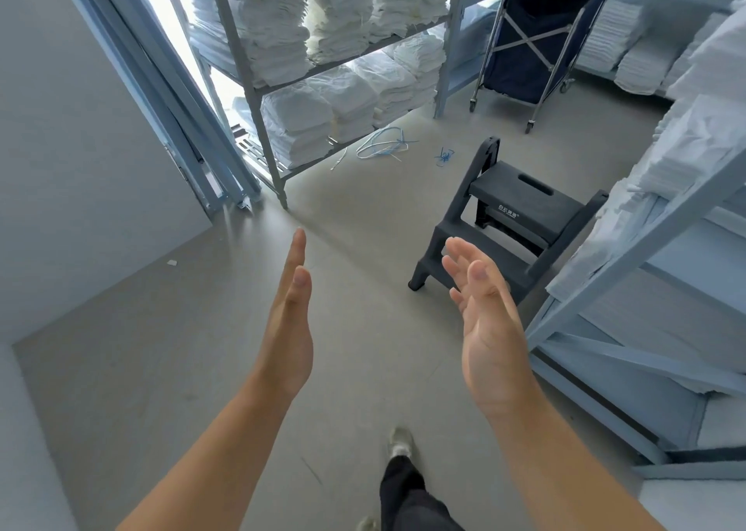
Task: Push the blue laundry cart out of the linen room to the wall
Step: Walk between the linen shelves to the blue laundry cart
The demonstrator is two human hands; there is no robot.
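The blue laundry cart (529,41), a dark navy cloth bag on a chrome X-frame with small wheels, stands at the far end of the linen room between two racks. My left hand (288,320) and my right hand (482,320) are held out in front of me over the floor, palms facing each other, fingers straight and apart. Neither hand holds anything. Both are far short of the cart.
A dark two-step stool (500,223) stands on the floor between me and the cart, right of centre. Metal racks stacked with white linen (323,46) line the left and right (662,223). Blue straps (383,147) lie on the floor. A door frame (161,98) is at left.
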